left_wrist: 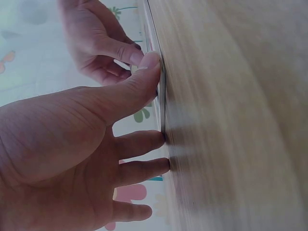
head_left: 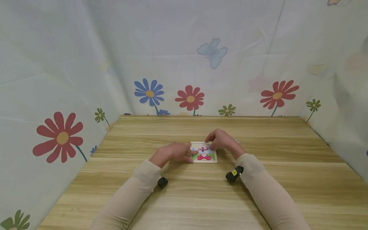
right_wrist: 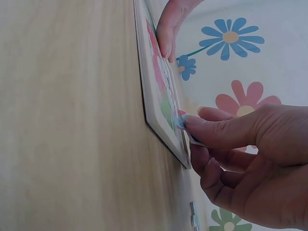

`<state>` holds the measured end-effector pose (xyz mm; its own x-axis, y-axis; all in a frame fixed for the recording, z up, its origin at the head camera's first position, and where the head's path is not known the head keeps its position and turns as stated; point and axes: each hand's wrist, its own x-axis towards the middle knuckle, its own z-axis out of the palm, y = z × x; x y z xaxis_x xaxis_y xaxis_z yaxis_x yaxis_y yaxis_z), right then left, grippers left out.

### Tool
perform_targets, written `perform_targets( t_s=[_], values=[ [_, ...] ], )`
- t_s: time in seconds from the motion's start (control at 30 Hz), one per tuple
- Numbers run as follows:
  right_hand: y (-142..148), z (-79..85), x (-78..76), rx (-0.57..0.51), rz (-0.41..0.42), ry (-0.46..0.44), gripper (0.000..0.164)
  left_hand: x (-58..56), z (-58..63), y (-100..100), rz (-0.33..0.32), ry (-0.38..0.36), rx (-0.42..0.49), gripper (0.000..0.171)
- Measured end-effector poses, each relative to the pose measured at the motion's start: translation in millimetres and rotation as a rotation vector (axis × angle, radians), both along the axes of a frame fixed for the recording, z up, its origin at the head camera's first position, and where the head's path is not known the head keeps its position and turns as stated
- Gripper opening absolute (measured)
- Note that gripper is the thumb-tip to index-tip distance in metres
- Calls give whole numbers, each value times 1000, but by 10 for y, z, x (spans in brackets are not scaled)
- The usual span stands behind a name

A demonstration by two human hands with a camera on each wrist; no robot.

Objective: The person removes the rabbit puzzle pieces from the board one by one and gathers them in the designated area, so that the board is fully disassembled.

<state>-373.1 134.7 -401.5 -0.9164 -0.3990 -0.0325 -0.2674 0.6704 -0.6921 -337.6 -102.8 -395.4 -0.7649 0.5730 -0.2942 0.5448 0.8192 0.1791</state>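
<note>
Head view: the pale wood-framed rectangular cartoon puzzle (head_left: 204, 157) lies flat between your left hand (head_left: 177, 151) and right hand (head_left: 222, 140); long axis left-right, figure's head pointing away from you. The yellow label (head_left: 234, 172) at your right wrist is illegible.

Left wrist view: your lower fingers (left_wrist: 143, 171) spread; thumb touches the puzzle's edge.

Right wrist view: your right hand pinches a thin bluish piece (right_wrist: 180, 123).

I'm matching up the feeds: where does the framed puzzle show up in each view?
Head: just below and right of centre, framed puzzle flat on the table, between the left hand and right hand.
Left wrist: upper middle, framed puzzle as a thin, near-vertical edge.
Right wrist: upper middle, framed puzzle foreshortened, picture side showing.
Shared landmark: the right hand, at the framed puzzle in all three.
</note>
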Motion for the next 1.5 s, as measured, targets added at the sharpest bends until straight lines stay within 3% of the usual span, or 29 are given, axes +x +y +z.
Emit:
perform_targets(
  t_s=[0.23,0.5,1.07,1.5],
  values=[
    [50,-20,-22,-15,-9,-14,23,0,0,18,5,-10,9,55],
    [185,66,-16,-25,-44,-1,25,10,9,13,3,-7,9,54],
    [1153,146,43,-86,-70,-36,32,15,-11,13,10,-12,13,54],
    [1418,80,12,-43,-121,-81,32,9,-22,12,3,-3,3,54]
  ],
)
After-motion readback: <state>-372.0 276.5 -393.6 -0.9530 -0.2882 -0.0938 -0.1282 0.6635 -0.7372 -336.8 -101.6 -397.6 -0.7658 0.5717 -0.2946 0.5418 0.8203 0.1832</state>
